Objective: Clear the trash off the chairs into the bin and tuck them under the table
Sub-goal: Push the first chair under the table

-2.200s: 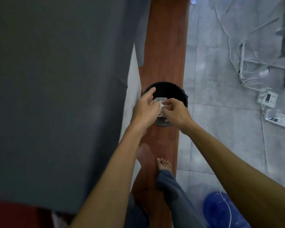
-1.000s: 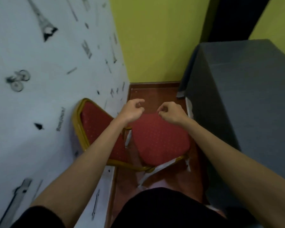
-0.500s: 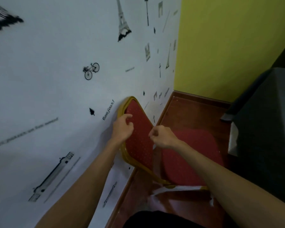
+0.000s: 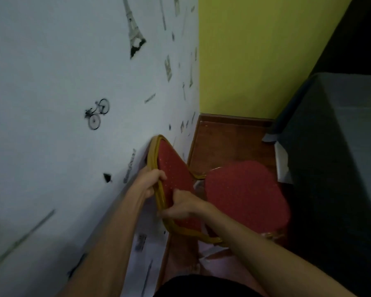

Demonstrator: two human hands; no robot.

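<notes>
Now the person is gripping the red chair (image 4: 240, 196) by its gold-framed backrest (image 4: 171, 174), which is sitting just beside the printed wall (image 4: 62, 93). The left hand (image 4: 147, 182) is closing around the frame's upper edge; the right hand (image 4: 185, 205) is clamping it lower down. The seat is looking free of trash, and the grey-covered table (image 4: 341, 157) is waiting near on the right. I'd be pulling evenly with both hands, swinging the seat toward the table and keeping the legs from catching on the cloth.
</notes>
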